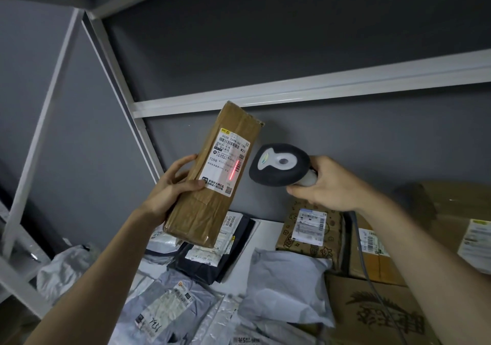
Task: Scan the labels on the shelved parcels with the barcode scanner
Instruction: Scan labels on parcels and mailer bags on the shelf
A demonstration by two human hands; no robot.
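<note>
My left hand (174, 185) grips a long brown taped cardboard parcel (210, 206), held up and tilted above the shelf. Its white shipping label (225, 158) faces me, and my thumb lies on the label's lower left corner. A red scan line falls across the barcode at the label's right edge. My right hand (326, 185) holds the handle of the dark barcode scanner (279, 165), whose head sits just right of the parcel and points at the label. The scanner's grey cable (364, 259) hangs down past my right forearm.
The shelf (268, 227) below holds several parcels: grey poly bags (287, 283), a dark bag (212, 265), a printed brown box (310, 233) and plain cartons (377, 315) at the right. White shelf rails (305, 89) and uprights (117, 79) frame a grey back wall.
</note>
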